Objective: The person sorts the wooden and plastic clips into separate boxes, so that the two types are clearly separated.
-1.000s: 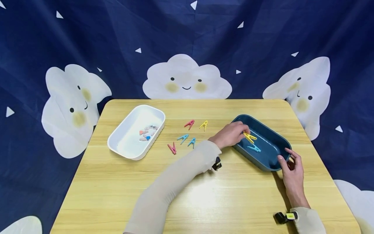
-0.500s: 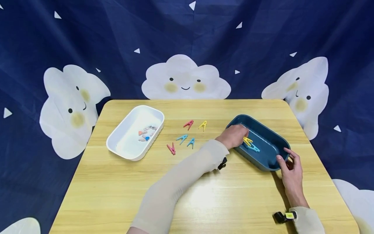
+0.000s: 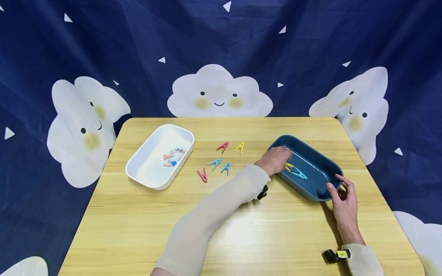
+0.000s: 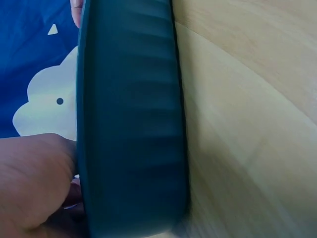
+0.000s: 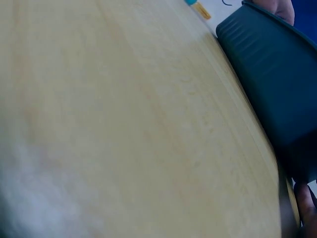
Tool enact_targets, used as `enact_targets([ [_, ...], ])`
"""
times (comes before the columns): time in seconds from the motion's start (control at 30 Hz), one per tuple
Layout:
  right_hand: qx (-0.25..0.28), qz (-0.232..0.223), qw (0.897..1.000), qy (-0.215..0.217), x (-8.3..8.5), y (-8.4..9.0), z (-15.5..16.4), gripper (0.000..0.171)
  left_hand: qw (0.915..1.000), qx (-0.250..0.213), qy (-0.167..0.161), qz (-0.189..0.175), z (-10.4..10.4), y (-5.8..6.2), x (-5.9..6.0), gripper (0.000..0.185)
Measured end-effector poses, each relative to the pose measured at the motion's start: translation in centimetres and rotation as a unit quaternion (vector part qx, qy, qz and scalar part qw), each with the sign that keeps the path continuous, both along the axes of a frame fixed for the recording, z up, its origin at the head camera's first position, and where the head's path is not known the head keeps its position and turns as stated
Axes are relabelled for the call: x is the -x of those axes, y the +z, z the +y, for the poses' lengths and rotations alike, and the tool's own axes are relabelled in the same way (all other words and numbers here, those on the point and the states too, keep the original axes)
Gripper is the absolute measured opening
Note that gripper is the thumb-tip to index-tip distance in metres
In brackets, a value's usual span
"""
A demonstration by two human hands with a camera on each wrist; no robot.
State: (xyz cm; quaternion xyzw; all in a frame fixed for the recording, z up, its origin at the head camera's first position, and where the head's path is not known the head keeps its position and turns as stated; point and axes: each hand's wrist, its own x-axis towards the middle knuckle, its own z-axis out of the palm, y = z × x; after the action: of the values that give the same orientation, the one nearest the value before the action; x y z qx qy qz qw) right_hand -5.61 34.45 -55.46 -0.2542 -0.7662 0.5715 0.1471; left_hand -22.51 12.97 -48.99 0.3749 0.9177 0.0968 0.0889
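Two bare hands are at a dark blue tray (image 3: 321, 156) on the table's right side. My left hand (image 3: 275, 159) reaches over its left wall and holds a yellow clothespin (image 3: 289, 167) low inside; the fingertips are hidden. Right beside that one, a light blue clothespin (image 3: 299, 173) lies on the tray floor. At the near right end, my right hand (image 3: 346, 203) grips the rim between thumb and fingers. In the left wrist view the tray's ribbed outer wall (image 4: 133, 119) hides most of what the left hand (image 4: 34, 183) holds.
Left of the hands, red (image 3: 223, 146), yellow (image 3: 239, 148) and light blue (image 3: 226, 168) clothespins lie scattered on the wooden table (image 3: 138, 230). A white tray (image 3: 143, 174) with small clips (image 3: 169, 156) inside stands further left. Behind the table hangs a blue cloud-print curtain (image 3: 221, 34).
My left hand has lowered the yellow clothespin into the dark blue tray, down beside the light blue one, and shifted slightly left. The right hand keeps its grip on the rim.
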Motion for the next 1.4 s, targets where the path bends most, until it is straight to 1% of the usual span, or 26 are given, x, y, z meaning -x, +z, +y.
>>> enact_targets([
  [0.1, -0.004, -0.004, 1.0, 0.003, -0.1, 0.0, -0.1, 0.052, 0.9996, -0.025, 0.001, -0.016, -0.5, 0.2, -0.1, 0.027],
  [0.23, 0.0, 0.0, 1.0, 0.004, -0.1, 0.1, -0.1, 0.052, 0.9952, -0.081, 0.005, -0.055, -1.7, 0.7, -0.2, 0.028],
  [0.33, 0.008, 0.008, 1.0, 0.002, -0.1, 0.1, -0.2, 0.052, 0.9882, -0.131, 0.005, -0.08, -2.9, 1.2, -0.4, 0.025],
  [0.47, 0.009, 0.008, 1.0, 0.002, -0.1, 0.1, -0.1, 0.052, 0.9783, -0.183, 0.002, -0.097, -4.4, 2.0, -0.5, 0.023],
  [0.57, 0.006, 0.003, 1.0, 0.0, -0.1, 0.0, 0.0, 0.052, 0.9702, -0.215, -0.003, -0.111, -5.3, 2.4, -0.5, 0.022],
  [0.63, 0.004, 0.001, 1.0, -0.002, -0.1, 0.0, 0.0, 0.052, 0.9628, -0.237, -0.005, -0.129, -5.9, 2.6, -0.5, 0.022],
  [0.77, 0.006, 0.001, 1.0, -0.003, -0.1, -0.1, 0.1, 0.052, 0.951, -0.266, -0.002, -0.157, -7.3, 2.6, -0.6, 0.021],
  [0.93, 0.004, 0.005, 1.0, -0.004, -0.1, -0.1, 0.0, 0.051, 0.9438, -0.276, -0.001, -0.182, -9.3, 1.6, -0.8, 0.023],
  [1.17, 0.0, 0.0, 1.0, -0.001, -0.1, -0.2, -0.1, 0.052, 0.9337, -0.295, -0.012, -0.203, -12.2, -0.6, -1.6, 0.025],
  [1.23, 0.001, -0.003, 1.0, -0.001, -0.1, -0.2, -0.1, 0.053, 0.9331, -0.292, -0.015, -0.209, -13.0, -1.3, -1.8, 0.026],
  [1.4, -0.005, -0.008, 1.0, -0.002, 0.0, -0.2, -0.1, 0.053, 0.9371, -0.269, -0.032, -0.22, -14.6, -2.7, -2.4, 0.03],
])
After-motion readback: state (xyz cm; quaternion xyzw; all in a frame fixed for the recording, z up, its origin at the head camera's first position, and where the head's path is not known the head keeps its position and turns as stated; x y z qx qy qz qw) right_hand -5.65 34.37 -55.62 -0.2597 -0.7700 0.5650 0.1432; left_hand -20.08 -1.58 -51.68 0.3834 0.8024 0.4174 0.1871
